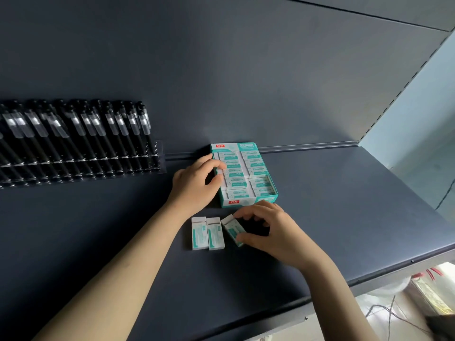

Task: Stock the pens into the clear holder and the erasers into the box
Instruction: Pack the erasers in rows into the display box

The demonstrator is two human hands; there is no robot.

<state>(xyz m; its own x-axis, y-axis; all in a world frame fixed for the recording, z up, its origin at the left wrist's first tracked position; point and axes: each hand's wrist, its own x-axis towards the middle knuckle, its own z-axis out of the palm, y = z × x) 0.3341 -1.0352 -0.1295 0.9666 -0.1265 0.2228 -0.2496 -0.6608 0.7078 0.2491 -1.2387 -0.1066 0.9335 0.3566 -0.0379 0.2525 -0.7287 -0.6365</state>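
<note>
A teal and white box (pixel 248 200) stands on the dark shelf by the back wall, with several wrapped erasers (pixel 256 159) packed in rows inside. My left hand (pixel 194 183) holds the box's left wall, thumb and fingers curled over its rim. Three loose erasers lie in front of the box. My right hand (pixel 268 230) pinches the rightmost loose eraser (pixel 232 228), which is tilted. The other two erasers (pixel 208 232) lie side by side to its left. At the left, the clear holder (pixel 157 166) carries several black pens (pixel 81 134).
The dark shelf (pixel 344 205) has bare surface to the right of the box and toward its front edge (pixel 369 279). A back wall rises behind the box. Below the shelf's right end are cables and packaged goods.
</note>
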